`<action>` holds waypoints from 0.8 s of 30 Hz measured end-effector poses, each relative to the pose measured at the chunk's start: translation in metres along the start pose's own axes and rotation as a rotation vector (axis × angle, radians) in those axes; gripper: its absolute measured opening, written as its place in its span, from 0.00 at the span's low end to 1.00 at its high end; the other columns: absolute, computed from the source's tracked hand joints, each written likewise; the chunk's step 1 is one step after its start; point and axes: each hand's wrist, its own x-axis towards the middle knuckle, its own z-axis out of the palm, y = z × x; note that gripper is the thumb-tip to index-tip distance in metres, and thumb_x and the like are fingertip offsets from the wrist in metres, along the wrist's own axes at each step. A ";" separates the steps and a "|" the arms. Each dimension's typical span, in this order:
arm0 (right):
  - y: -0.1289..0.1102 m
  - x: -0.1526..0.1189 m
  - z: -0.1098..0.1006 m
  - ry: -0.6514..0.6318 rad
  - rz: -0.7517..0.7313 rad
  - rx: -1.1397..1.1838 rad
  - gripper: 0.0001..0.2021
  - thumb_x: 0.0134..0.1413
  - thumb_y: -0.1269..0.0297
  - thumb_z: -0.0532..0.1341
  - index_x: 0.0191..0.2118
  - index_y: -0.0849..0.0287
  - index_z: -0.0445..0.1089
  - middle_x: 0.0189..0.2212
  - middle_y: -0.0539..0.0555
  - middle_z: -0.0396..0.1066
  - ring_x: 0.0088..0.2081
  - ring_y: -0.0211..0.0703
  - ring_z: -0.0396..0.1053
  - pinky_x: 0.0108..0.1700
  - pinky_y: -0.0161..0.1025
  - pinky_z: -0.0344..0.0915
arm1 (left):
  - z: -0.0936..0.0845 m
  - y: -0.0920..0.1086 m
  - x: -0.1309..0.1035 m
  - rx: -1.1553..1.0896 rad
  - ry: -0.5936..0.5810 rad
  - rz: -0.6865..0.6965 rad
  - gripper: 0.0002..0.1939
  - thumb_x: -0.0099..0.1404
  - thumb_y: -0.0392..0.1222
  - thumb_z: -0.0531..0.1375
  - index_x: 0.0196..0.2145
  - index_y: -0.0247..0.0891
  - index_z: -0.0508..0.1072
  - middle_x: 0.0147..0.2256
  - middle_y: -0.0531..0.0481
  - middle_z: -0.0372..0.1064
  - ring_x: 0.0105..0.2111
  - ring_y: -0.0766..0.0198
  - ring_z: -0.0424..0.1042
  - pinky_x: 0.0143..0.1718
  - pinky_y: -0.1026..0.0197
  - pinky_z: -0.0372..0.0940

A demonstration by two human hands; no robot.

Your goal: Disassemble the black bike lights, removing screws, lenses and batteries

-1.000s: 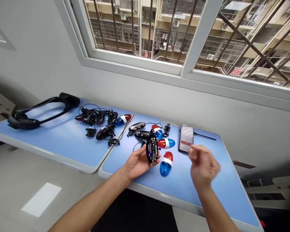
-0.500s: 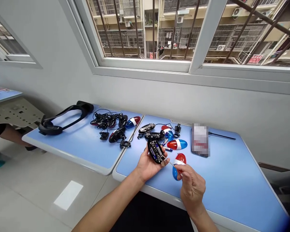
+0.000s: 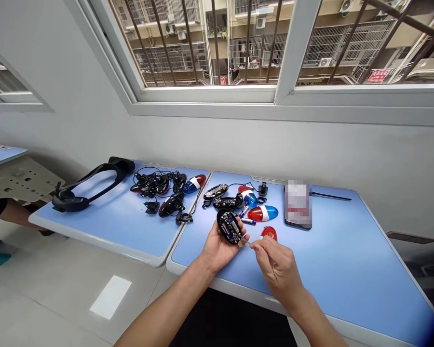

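While the left hand [image 3: 215, 253] is cradling a black oval housing [image 3: 227, 224], board side up, the right hand [image 3: 280, 270] is pinching a thin metal tool [image 3: 245, 240]. Left fingers are curling under the housing and around its right edge; right thumb and index are closing narrow on the tool, the other fingers folding into the palm. Tool tip is pointing left, sitting at the housing's near right end — cannot tell if it's touching the board.

Housing is hovering over the left part of the right table [image 3: 340, 255]. Just beyond it, two more uncovered housings are lying, a black one [image 3: 228, 203] and a shinier one [image 3: 216, 192] farther left. To its right, a blue-and-white battery [image 3: 248, 221] is lying near a red-white-blue cover [image 3: 263, 213]. Another cover [image 3: 269, 233] is showing only its red end and a bit of white, the right hand hiding the rest.

Farther right, a phone [image 3: 298, 207] is lying flat, screen blurred out, a dark thin rod [image 3: 331, 196] sticking out beside it. On the left table [image 3: 126, 236], a tangle of black parts [image 3: 155, 183] is sitting near the seam — a black headband-like frame [image 3: 74, 203] is resting farther left.
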 end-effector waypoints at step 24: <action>-0.029 -0.053 0.047 0.153 0.215 0.065 0.13 0.67 0.69 0.55 0.54 0.55 0.69 0.39 0.54 0.76 0.38 0.40 0.76 0.37 0.33 0.73 | -0.004 -0.003 0.003 0.032 0.060 0.107 0.18 0.72 0.49 0.54 0.40 0.32 0.76 0.35 0.44 0.75 0.34 0.58 0.75 0.39 0.54 0.71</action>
